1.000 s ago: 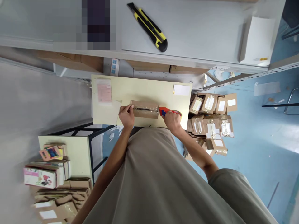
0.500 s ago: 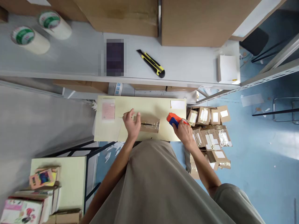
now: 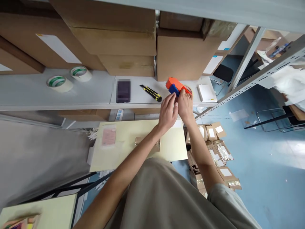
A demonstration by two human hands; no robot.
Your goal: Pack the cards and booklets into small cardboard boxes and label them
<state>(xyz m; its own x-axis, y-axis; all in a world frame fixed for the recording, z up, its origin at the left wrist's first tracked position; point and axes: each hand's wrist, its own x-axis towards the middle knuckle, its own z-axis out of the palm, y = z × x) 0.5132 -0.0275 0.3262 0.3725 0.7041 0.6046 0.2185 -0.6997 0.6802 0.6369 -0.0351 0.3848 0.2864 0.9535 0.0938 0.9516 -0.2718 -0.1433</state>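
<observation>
My right hand is wrapped round the handle of an orange and blue tape dispenser with a tape roll in it, held up at the shelf's front edge. Close against it, my left hand has its fingers bent together towards the dispenser's underside, thumb near the fingertips. Whatever lies between those fingers is too small to make out. Below, on the pale yellow table, lies a small brown taped parcel, partly hidden by my left forearm.
On the grey shelf lie a yellow and black box cutter, two tape rolls and a stack of white paper. Large cartons stand behind. Several packed boxes are piled on the floor right of the table.
Both hands have risen from the table to the shelf edge, the dispenser still in my right hand. My left hand has left the parcel's side and come to the dispenser. The view has tilted up.
</observation>
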